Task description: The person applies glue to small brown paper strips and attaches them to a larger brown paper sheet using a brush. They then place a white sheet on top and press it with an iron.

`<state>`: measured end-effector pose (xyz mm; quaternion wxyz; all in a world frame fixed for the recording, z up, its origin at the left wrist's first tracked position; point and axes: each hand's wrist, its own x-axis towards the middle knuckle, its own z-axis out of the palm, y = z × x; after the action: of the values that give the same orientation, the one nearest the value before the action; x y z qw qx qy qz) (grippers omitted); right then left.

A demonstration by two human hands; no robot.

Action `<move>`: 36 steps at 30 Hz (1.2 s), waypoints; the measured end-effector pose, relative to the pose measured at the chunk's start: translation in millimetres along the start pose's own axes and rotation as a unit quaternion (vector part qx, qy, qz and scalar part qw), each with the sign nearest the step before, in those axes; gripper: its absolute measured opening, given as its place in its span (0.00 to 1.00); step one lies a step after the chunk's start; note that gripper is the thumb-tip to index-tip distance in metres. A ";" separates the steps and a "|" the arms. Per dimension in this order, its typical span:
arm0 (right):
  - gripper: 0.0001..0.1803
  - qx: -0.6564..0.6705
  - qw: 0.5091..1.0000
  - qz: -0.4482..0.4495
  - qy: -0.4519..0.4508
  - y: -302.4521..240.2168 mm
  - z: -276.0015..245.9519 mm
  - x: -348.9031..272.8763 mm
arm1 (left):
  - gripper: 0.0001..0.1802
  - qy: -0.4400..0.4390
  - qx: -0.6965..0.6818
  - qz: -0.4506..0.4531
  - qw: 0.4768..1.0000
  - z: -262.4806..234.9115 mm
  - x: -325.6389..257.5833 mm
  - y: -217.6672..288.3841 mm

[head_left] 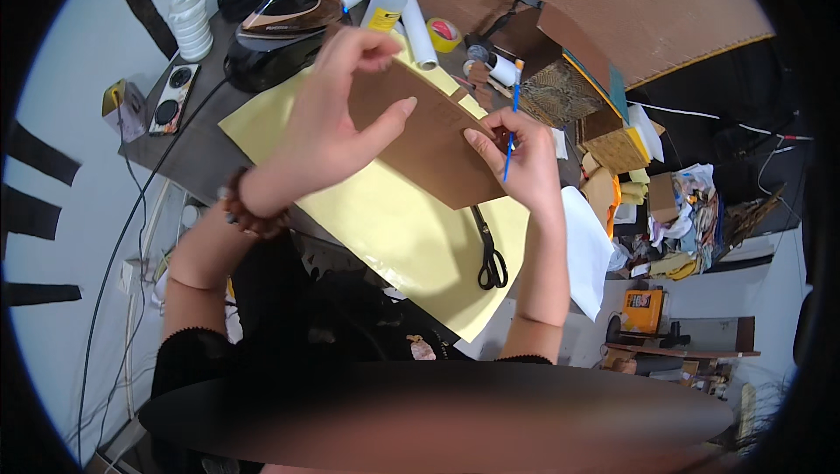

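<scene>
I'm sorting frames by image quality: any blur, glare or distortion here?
Head view: fisheye bending, black corners; a blurred brown band hides the bottom; soft sheen on the yellow sheet; left hand, right hand and brown piece are fairly sharp.

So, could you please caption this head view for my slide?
Both hands hold a brown card above yellow sheet; right hand grips a blue brush.

The near yellow sheet (394,238) lies open left of the scissors (490,251). Far left, the iron (284,23) blocks the way; far right, glue bottle (385,6), tape roll (444,34) and boxes (560,54) crowd the table edge.
</scene>
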<state>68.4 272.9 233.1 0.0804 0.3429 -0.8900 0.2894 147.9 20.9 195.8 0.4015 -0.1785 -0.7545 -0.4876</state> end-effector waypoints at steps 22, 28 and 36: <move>0.11 0.185 0.928 0.039 -0.320 51.9 33.6 0.0 | 0.12 -0.631 -0.279 -0.423 0.587 42.4 10.8 -82.6; 0.13 0.223 0.945 -0.001 -0.240 52.3 40.7 11.5 | 0.13 -0.633 -0.243 -0.426 0.599 45.3 12.9 -86.2; 0.18 0.295 0.937 0.030 -0.184 41.4 67.6 22.8 | 0.12 -0.625 -0.238 -0.416 0.617 46.6 14.1 -84.9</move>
<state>27.8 246.2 166.5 -0.1978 0.3715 -0.7740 0.4731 62.9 21.0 147.1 -0.4690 -0.1969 -0.6742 -0.5355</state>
